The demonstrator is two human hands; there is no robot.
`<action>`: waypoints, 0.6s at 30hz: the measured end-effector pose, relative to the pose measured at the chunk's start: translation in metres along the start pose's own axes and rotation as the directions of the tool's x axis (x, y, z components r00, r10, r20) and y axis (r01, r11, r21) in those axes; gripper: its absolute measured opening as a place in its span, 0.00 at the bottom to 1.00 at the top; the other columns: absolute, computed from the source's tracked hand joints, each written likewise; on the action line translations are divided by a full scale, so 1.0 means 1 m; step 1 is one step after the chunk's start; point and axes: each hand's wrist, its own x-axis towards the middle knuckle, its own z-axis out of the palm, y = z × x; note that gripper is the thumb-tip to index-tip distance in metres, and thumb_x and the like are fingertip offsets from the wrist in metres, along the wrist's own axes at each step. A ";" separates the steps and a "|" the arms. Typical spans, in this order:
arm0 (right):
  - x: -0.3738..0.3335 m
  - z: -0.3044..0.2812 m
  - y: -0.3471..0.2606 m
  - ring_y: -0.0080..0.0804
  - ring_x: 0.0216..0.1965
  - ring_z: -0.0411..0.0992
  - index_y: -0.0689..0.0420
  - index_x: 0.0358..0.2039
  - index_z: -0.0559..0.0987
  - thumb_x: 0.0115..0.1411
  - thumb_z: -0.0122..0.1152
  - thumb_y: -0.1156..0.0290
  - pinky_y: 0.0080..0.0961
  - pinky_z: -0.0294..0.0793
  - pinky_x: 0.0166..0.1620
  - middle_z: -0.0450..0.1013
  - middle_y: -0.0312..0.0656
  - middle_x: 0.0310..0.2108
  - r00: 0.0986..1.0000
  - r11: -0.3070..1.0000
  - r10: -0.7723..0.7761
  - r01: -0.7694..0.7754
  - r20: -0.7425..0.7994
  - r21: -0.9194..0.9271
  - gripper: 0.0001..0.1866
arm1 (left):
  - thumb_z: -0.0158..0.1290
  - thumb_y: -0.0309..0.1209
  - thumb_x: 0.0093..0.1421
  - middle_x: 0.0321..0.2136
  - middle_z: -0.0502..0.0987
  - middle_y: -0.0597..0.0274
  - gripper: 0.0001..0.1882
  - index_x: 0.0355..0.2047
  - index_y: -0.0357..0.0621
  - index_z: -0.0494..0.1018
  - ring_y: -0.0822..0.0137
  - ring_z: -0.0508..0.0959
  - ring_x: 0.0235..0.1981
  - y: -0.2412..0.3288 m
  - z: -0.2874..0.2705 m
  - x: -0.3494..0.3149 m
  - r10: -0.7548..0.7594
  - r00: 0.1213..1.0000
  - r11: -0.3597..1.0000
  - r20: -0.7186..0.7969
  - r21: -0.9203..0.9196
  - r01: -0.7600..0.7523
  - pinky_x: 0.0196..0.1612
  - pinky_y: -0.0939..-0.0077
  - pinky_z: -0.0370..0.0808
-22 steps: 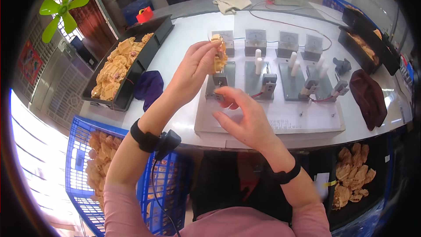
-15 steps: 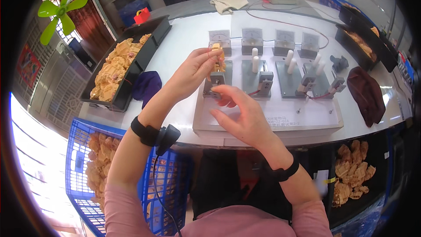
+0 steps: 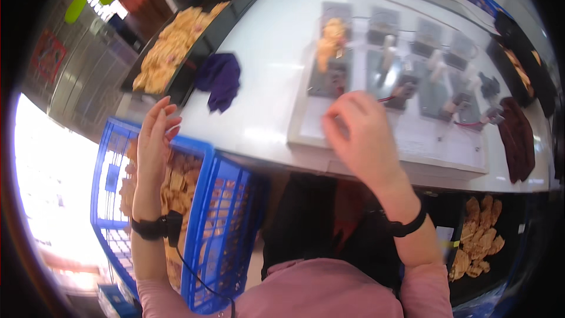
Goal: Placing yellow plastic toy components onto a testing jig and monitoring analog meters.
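My left hand is over the blue plastic basket at the left, its fingers stretched out and nothing seen in them. My right hand hovers at the front of the white board, slightly blurred; its fingers are loosely bent, the thumb stands apart, and no held thing shows. Just beyond it, a tan-yellow plastic part sits on the leftmost grey test fixture, touched by neither hand. Its exact kind is too blurred to tell. Tan parts fill the basket below my left hand.
More grey fixtures with white posts and meters stand to the right. A black tray of tan parts lies at the far left, beside a dark purple cloth. A maroon cloth and another black bin are at right.
My left hand has let go of the tan-yellow part, which stays on the fixture, and moved left and down over the basket. My right hand has drawn away from the fixture. The view has shifted.
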 end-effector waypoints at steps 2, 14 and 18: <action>-0.002 0.002 -0.001 0.46 0.38 0.72 0.60 0.28 0.76 0.54 0.64 0.76 0.39 0.70 0.44 0.72 0.45 0.32 1.000 1.000 -0.014 0.014 0.019 -0.017 0.04 | 0.47 0.41 0.72 0.50 0.74 0.62 0.21 0.60 0.48 0.69 0.72 0.75 0.45 -0.037 -0.048 -0.014 -0.158 0.980 0.987 -0.124 0.021 0.162 0.50 0.76 0.71; 0.000 0.006 -0.011 0.36 0.41 0.71 0.62 0.36 0.74 0.64 0.57 0.78 0.30 0.73 0.40 0.71 0.42 0.39 0.977 0.983 0.104 -0.073 0.185 -0.167 0.02 | 0.63 0.52 0.51 0.55 0.75 0.47 0.40 0.60 0.43 0.70 0.53 0.76 0.54 -0.239 -0.153 -0.034 -0.647 0.743 0.481 0.171 0.848 0.223 0.56 0.63 0.72; -0.003 0.008 -0.006 0.36 0.42 0.71 0.63 0.37 0.74 0.64 0.57 0.78 0.30 0.74 0.40 0.71 0.43 0.40 0.981 0.982 0.090 -0.058 0.175 -0.180 0.03 | 0.65 0.51 0.49 0.54 0.75 0.47 0.42 0.61 0.45 0.69 0.51 0.76 0.54 -0.252 -0.136 -0.051 -0.813 0.529 0.469 0.244 0.813 0.345 0.54 0.61 0.73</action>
